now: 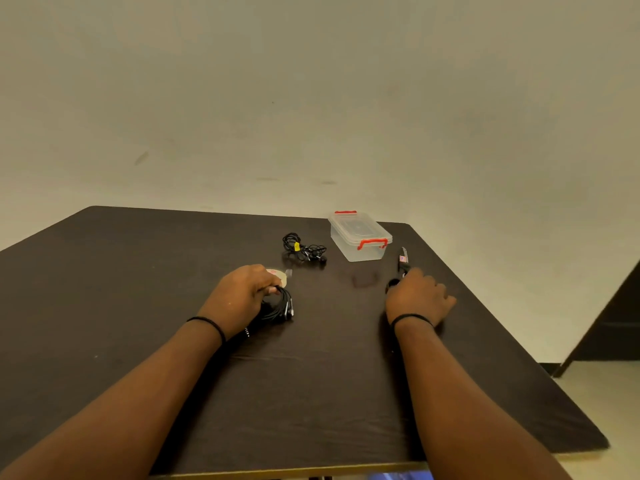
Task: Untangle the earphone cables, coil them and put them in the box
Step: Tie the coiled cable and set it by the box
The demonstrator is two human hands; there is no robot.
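My left hand (pixel 244 294) grips a bundle of black earphone cable (pixel 278 308) that lies on the dark table (pixel 138 271); a plug end trails out near my wrist. A second black earphone tangle with a yellow tag (pixel 301 247) lies farther back, untouched. The clear plastic box (pixel 360 237) with red clips stands at the back right with its lid on. My right hand (pixel 420 299) rests on the table, its fingers around the handles of black scissors (pixel 401 265) that point away from me.
A roll of pale tape (pixel 278 274) sits just beyond my left hand. The table's right edge (pixel 502 323) drops to the floor close to my right hand. A wall rises behind the table's far edge.
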